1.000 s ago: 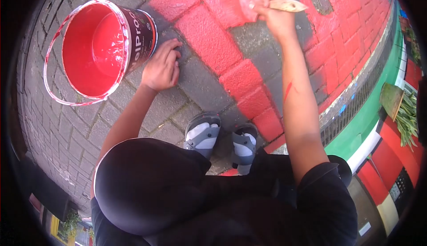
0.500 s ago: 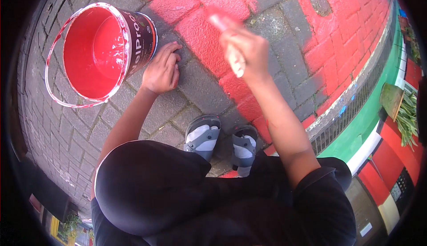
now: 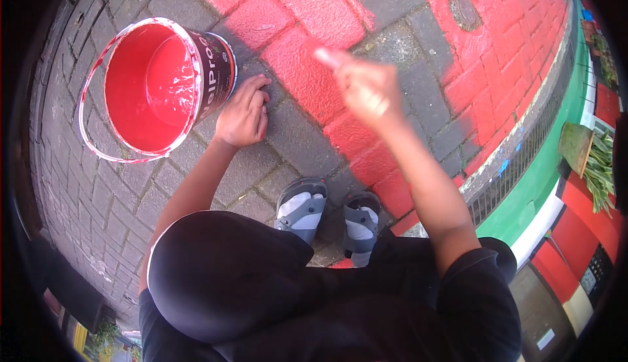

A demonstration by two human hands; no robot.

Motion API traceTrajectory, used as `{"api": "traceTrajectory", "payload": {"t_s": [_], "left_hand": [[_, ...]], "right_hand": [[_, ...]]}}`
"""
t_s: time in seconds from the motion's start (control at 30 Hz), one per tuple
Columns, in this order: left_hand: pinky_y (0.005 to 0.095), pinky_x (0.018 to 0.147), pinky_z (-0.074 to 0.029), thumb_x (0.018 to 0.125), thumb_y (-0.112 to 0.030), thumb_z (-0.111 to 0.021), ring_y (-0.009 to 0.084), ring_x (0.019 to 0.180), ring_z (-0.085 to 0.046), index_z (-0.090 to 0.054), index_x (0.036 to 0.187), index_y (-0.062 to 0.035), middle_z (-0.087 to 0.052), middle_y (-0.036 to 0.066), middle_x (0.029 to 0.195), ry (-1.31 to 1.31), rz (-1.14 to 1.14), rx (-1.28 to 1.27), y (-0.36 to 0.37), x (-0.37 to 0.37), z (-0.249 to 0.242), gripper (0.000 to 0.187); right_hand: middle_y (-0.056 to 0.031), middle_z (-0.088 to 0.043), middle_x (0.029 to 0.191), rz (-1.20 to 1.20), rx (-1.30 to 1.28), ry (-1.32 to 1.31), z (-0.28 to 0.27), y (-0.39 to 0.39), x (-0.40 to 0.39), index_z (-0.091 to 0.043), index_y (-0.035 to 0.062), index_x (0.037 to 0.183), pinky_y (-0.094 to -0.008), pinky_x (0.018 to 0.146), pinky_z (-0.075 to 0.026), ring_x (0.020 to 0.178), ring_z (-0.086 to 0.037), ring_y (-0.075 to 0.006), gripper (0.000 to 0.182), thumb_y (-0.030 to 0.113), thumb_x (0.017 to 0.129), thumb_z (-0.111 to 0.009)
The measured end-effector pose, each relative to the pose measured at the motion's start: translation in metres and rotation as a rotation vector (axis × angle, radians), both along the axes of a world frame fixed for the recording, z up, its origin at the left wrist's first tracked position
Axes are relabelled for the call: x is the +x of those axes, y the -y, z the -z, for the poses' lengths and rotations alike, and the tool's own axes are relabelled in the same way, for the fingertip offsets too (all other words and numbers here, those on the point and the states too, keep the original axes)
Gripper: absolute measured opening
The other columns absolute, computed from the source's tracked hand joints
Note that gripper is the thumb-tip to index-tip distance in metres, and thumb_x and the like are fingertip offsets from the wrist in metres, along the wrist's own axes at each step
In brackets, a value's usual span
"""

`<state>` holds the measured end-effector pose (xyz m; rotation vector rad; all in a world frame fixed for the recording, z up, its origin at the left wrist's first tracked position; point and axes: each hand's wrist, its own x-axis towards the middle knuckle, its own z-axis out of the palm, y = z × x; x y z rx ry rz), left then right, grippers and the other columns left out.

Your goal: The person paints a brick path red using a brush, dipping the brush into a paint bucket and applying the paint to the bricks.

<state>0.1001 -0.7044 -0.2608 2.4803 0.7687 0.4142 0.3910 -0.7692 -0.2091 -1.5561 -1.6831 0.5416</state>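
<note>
My right hand [image 3: 370,93] is closed around a paintbrush [image 3: 328,57], mostly hidden by the fingers. Its pale, red-smeared end points up and left over a wet red paving block [image 3: 304,71]. Palm down, my left hand [image 3: 242,114] rests on the grey pavers, fingers loosely stretched and holding nothing. Beside it, touching or nearly so, is a paint bucket [image 3: 216,67] with a dark printed label. Red paint [image 3: 167,77] coats its inside and pools within. The white wire handle [image 3: 84,116], spattered red, hangs over its left side.
My sandalled feet [image 3: 302,211] stand on the pavers below the hands. Grey unpainted blocks [image 3: 418,77] lie between red ones, near a round cover [image 3: 464,10]. Along the right run a drain grate [image 3: 517,172], a green strip [image 3: 536,198] and a potted plant [image 3: 598,172].
My right hand has shifted slightly down and right, turning with the brush. My left hand stays beside the bucket; the whole view has moved a little.
</note>
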Motion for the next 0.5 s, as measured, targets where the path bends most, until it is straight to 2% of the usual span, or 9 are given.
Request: {"api": "traceTrajectory", "payload": {"t_s": [0.03,0.1,0.13,0.2,0.27,0.37,0.43,0.47,0.5], "left_hand": [[0.0472,0.109,-0.045,0.082,0.000,-0.057,0.0413,0.132,-0.052,-0.053,0.102,-0.0009,-0.056,0.021,0.132,-0.005,-0.005,0.001,0.000,-0.001,0.000,0.020],[0.0472,0.109,-0.045,0.082,0.000,-0.057,0.0415,0.132,-0.052,-0.053,0.102,-0.0008,-0.056,0.021,0.133,0.011,0.009,-0.001,-0.001,0.000,-0.001,0.020],[0.0472,0.109,-0.045,0.082,0.000,-0.057,0.0415,0.132,-0.052,-0.053,0.102,-0.0008,-0.056,0.021,0.133,0.011,0.008,0.002,0.000,0.000,-0.001,0.020],[0.0472,0.109,-0.045,0.082,-0.001,-0.057,0.0417,0.132,-0.052,-0.053,0.101,-0.0008,-0.056,0.021,0.132,0.013,0.001,-0.008,0.000,0.000,0.000,0.020],[0.0471,0.109,-0.045,0.082,-0.001,-0.057,0.0416,0.132,-0.052,-0.054,0.101,-0.0006,-0.056,0.021,0.132,0.016,0.002,-0.010,-0.001,-0.001,0.000,0.019],[0.0468,0.108,-0.045,0.082,-0.001,-0.057,0.0415,0.131,-0.052,-0.054,0.100,-0.0001,-0.056,0.021,0.131,0.019,-0.001,-0.018,0.001,0.000,-0.003,0.019],[0.0465,0.108,-0.046,0.080,-0.001,-0.058,0.0412,0.131,-0.053,-0.054,0.099,0.0004,-0.056,0.021,0.130,0.017,-0.011,-0.005,0.000,0.002,-0.004,0.019],[0.0465,0.108,-0.046,0.080,-0.001,-0.058,0.0412,0.131,-0.053,-0.054,0.099,0.0004,-0.056,0.021,0.130,0.026,-0.001,0.013,-0.001,0.002,-0.004,0.019],[0.0467,0.108,-0.046,0.080,-0.001,-0.058,0.0411,0.131,-0.053,-0.054,0.099,0.0001,-0.056,0.021,0.130,0.020,-0.002,0.008,-0.001,0.002,-0.004,0.019]], "right_hand": [[-0.0104,-0.075,0.086,0.133,-0.054,-0.172,-0.018,-0.017,0.003,-0.061,0.0084,0.074,-0.0326,0.073,-0.060,0.082,-0.074,-0.0150,0.017,0.000,0.084,-0.072],[-0.0004,-0.060,0.075,0.332,-0.425,-0.508,-0.016,-0.049,0.047,-0.054,0.0117,0.075,-0.0287,0.057,-0.053,0.066,-0.064,-0.0129,0.025,-0.004,0.083,-0.070],[0.0000,-0.064,0.068,0.395,-0.346,-0.521,-0.001,-0.061,0.071,-0.059,0.0081,0.071,-0.0279,0.050,-0.047,0.059,-0.060,-0.0088,0.021,-0.005,0.079,-0.073],[-0.0004,-0.065,0.067,0.476,-0.303,-0.574,-0.013,-0.071,0.080,-0.058,0.0079,0.068,-0.0289,0.050,-0.046,0.058,-0.058,-0.0091,0.022,-0.004,0.081,-0.072],[-0.0008,-0.066,0.066,0.421,-0.025,-0.192,-0.019,-0.065,0.076,-0.063,0.0085,0.069,-0.0314,0.052,-0.047,0.059,-0.060,-0.0085,0.018,-0.004,0.081,-0.069],[-0.0147,-0.072,0.084,0.258,-0.108,0.135,-0.010,-0.032,0.028,-0.076,0.0171,0.086,-0.0420,0.067,-0.054,0.075,-0.071,-0.0355,0.011,0.013,0.078,-0.070],[-0.0125,-0.074,0.089,0.032,-0.103,0.065,-0.015,-0.015,0.002,-0.076,0.0192,0.089,-0.0443,0.073,-0.057,0.083,-0.073,-0.0327,0.012,0.021,0.080,-0.068],[-0.0152,-0.072,0.082,-0.010,0.024,0.009,-0.016,-0.020,-0.003,-0.071,0.0050,0.083,-0.0341,0.071,-0.056,0.075,-0.073,-0.0284,0.009,0.000,0.079,-0.065],[-0.0155,-0.073,0.083,0.028,0.010,-0.112,-0.020,-0.026,0.002,-0.070,0.0028,0.082,-0.0340,0.073,-0.057,0.077,-0.074,-0.0273,0.007,-0.001,0.082,-0.064]]}}
